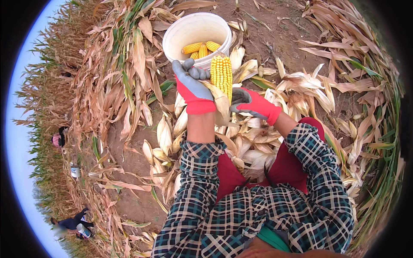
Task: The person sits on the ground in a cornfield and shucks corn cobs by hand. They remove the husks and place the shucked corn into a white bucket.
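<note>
An ear of corn [221, 75] stands upright between my hands, its yellow kernels bare. A pale husk [219, 102] hangs peeled from its lower part, over my left wrist. My left hand [193, 84], in a red and grey glove, is left of the ear with its fingers curled. Whether anything is in those fingers is hidden. From the right, my gloved right hand [253, 103] closes around the ear's base, its fingertips partly hidden. Just beyond my hands is a white bucket [170, 41] with several husked ears [202, 49] inside.
Loose husks [256, 157] pile up between my knees and around them. Dry cornstalks [133, 64] lie along the left, and more stalks [374, 124] line the right. Far off at the lower left, a person in dark clothing [73, 222] bends beside a white container [84, 231].
</note>
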Tool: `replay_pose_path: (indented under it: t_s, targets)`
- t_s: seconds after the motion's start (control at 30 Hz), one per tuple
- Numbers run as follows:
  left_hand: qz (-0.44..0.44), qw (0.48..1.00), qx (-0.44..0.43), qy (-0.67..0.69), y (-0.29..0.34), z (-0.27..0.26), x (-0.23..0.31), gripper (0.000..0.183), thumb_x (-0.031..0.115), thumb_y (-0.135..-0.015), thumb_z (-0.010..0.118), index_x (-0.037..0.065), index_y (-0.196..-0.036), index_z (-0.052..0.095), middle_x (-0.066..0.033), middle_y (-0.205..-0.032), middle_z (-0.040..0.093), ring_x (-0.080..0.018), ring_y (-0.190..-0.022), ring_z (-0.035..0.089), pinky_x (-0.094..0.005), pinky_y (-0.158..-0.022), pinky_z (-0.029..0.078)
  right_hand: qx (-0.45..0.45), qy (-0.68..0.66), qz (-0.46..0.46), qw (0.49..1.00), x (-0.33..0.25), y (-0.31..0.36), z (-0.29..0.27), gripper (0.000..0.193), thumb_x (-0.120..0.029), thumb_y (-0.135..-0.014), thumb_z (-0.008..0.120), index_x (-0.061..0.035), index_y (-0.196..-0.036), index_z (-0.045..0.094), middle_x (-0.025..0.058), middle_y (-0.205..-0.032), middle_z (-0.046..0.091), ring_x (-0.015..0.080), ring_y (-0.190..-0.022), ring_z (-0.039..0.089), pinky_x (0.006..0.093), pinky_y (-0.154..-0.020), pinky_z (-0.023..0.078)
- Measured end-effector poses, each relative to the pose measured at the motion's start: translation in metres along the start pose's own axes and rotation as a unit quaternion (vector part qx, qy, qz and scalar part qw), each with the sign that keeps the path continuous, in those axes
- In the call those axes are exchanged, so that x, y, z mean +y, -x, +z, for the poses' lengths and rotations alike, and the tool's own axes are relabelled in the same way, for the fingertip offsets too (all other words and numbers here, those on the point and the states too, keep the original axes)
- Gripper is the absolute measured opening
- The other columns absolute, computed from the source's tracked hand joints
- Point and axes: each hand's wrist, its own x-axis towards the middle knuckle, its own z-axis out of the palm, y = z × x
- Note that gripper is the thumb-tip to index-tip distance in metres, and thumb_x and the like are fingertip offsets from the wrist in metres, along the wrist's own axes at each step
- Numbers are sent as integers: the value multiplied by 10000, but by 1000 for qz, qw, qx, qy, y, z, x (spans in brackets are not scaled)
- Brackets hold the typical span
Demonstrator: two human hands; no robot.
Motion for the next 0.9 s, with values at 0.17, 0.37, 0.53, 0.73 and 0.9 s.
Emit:
replay_pose_path:
  t_s: [0.17, 0.37, 0.53, 0.73, 0.9]
  targets:
    - [32, 996, 23, -81, 12, 16, -16, 527, 538, -954, 423, 66, -737, 510, 46, -513, 306, -74, -442, 289, -243, -444, 257, 89, -141, -192, 967, -44, -11, 23, 740, -284, -889, 649, -20, -1452, 249, 120, -1405, 399, 188, -1273, 426, 351, -1054, 351]
    - [-138, 974, -178, -35, 39, 25, -37, 579, 561, -963, 356, 134, -583, 444, 39, -439, 292, -84, -383, 236, -254, -401, 222, 232, -181, -99, 951, -58, -4, 3, 444, -326, -826, 734, -12, -1101, 579, 30, -952, 638, 109, -814, 620, 246, -703, 504]
    - [-60, 932, -321, -156, 75, 19, -24, 605, 476, -1014, 276, 133, -523, 356, 21, -424, 271, -120, -359, 234, -276, -421, 252, 361, -238, -161, 887, -72, 11, -78, 415, -395, -887, 628, -14, -1050, 605, 128, -904, 657, 225, -827, 657, 342, -731, 549]
    - [-240, 717, -462, -464, 91, 9, -48, 442, 357, -997, 424, -7, -919, 663, 1, -519, 497, -61, -426, 397, -217, -415, 296, 469, -240, -237, 816, -83, 56, -168, 460, -463, -839, 665, -27, -961, 585, 108, -828, 653, 235, -749, 658, 353, -688, 550]
    - [-118, 874, -367, -297, 58, -25, -85, 533, 279, -886, 653, 11, -1303, 454, -81, -1093, 596, -136, -934, 589, -269, -833, 484, 404, -82, -250, 876, -107, 47, -86, 283, -209, -862, 686, -19, -1054, 602, 69, -871, 676, 143, -766, 648, 268, -691, 509]
